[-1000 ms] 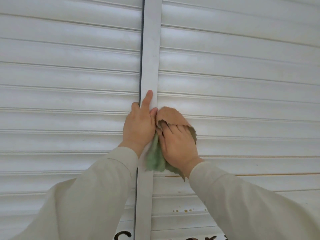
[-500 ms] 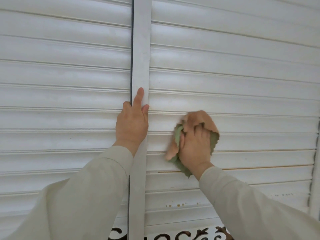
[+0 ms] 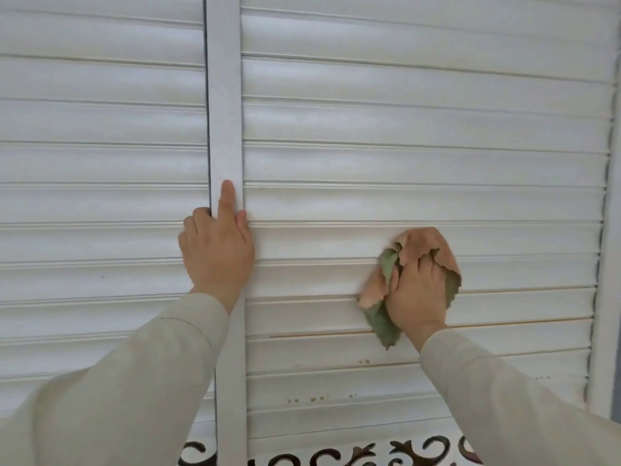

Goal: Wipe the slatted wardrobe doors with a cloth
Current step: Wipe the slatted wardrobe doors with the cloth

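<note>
Since the earlier frame, the cloth (image 3: 418, 264) has travelled rightward along the slats of the right door (image 3: 420, 129). The right hand (image 3: 416, 294) grips it bunched, pressed against the slats. The left hand (image 3: 218, 250) clasps the centre rail (image 3: 224, 95), forefinger extended upward.

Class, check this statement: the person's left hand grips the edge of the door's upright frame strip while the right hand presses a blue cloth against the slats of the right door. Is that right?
Not quite: the cloth is orange and green, not blue, as the head view shows. The rest holds: the left hand grips the upright frame strip, and the right hand presses the cloth against the right door's slats.
</note>
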A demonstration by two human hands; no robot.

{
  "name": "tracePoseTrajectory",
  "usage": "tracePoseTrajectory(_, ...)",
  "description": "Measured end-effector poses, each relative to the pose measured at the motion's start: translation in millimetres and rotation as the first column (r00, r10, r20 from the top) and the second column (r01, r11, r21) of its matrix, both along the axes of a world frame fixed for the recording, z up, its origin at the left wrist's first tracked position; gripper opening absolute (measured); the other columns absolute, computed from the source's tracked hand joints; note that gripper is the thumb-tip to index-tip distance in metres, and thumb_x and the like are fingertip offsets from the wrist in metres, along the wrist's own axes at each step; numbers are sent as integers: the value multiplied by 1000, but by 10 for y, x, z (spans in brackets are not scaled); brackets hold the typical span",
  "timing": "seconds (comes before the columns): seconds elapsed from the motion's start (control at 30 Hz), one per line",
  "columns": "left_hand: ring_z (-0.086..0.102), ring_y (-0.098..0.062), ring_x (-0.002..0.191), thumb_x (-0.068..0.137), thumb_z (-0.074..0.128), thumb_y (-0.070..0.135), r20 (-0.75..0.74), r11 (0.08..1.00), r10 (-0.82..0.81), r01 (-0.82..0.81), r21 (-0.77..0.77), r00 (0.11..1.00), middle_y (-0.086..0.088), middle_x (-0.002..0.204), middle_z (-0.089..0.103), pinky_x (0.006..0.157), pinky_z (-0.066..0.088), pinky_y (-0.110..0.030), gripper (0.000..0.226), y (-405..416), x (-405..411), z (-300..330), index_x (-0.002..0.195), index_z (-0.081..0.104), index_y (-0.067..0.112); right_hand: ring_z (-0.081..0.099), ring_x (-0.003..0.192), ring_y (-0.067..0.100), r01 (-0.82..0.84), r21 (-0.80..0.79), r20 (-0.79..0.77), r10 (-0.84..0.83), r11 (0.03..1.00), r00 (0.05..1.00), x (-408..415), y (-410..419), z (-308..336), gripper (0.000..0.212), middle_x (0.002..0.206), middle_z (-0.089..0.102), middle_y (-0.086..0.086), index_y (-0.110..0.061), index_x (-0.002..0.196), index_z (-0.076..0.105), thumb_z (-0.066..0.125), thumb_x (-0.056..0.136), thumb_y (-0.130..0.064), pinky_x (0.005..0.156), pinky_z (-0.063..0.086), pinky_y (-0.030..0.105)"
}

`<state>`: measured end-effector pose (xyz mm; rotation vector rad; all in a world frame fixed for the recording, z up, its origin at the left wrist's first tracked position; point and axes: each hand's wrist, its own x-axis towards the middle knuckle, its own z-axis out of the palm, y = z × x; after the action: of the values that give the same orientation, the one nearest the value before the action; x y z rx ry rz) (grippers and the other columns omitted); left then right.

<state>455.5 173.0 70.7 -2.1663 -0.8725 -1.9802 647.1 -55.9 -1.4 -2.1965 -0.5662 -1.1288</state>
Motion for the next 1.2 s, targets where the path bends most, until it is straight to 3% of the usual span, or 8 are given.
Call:
tracePoseTrajectory(0.1,36,-46,130,97,48,32,-13,984,93,-94,-150,996,-26,148,32,106,29,-56,61,-388,162,38,154,28,25,49,112,44,-55,3,44,55,998,998,-23,-26,-6,67,125,54,28,1,137,46,23,94,-44,102,33,49)
tracePoseTrajectory(0.2,9,-35,149,99,44,31,-209,996,44,-27,84,977,-17,164,8,118,2,-56,60,-885,419,40,156,24,27,52,108,44,-115,-38,90,118,993,989,-54,-38,-35,60,124,55,27,-1,134,49,30,95,-42,99,38,49)
tracePoseTrajectory(0.3,22,-34,146,96,43,41,-334,943,-17,125,307,942,-15,161,24,117,15,-58,55,-1279,812,143,149,42,24,55,106,41,-157,-129,134,174,979,976,23,-194,-44,57,122,58,23,-5,134,51,31,97,-43,96,41,45)
tracePoseTrajectory(0.43,20,-35,148,96,39,56,-353,961,-11,108,255,935,-13,161,24,113,20,-64,65,-1351,1234,137,152,36,24,53,111,41,-163,-84,49,167,983,985,461,-666,-1,66,126,57,23,-5,137,47,22,96,-50,99,40,45)
tracePoseTrajectory(0.7,11,-33,151,99,33,53,-195,970,-21,67,233,981,-11,165,16,115,12,-65,63,-1401,1462,-91,155,29,23,10,148,34,43,157,-247,-3,987,969,1658,-1951,114,81,160,13,23,-2,155,4,50,98,-36,121,-2,37)
tracePoseTrajectory(0.83,16,-35,150,100,38,50,-114,959,-24,55,277,993,-12,163,20,114,12,-64,61,-1402,1540,-127,154,33,22,32,136,38,131,256,-279,-56,958,959,1866,-2226,47,76,149,33,25,3,151,20,55,92,-31,120,15,39)
tracePoseTrajectory(0.97,16,-35,150,100,36,51,-80,958,-36,57,282,996,-12,163,20,115,11,-64,61,-1402,1549,-123,154,32,22,47,120,38,230,162,-293,-176,960,940,1816,-2141,-201,53,130,50,24,3,131,45,49,90,-32,111,31,41)
tracePoseTrajectory(1.2,14,-35,151,102,37,48,-68,964,-43,59,260,997,-13,164,19,116,9,-64,59,-1337,1496,-157,155,30,23,48,106,34,66,299,-183,-10,952,983,1372,-1502,-485,63,116,51,19,1,121,50,27,85,-45,100,38,45)
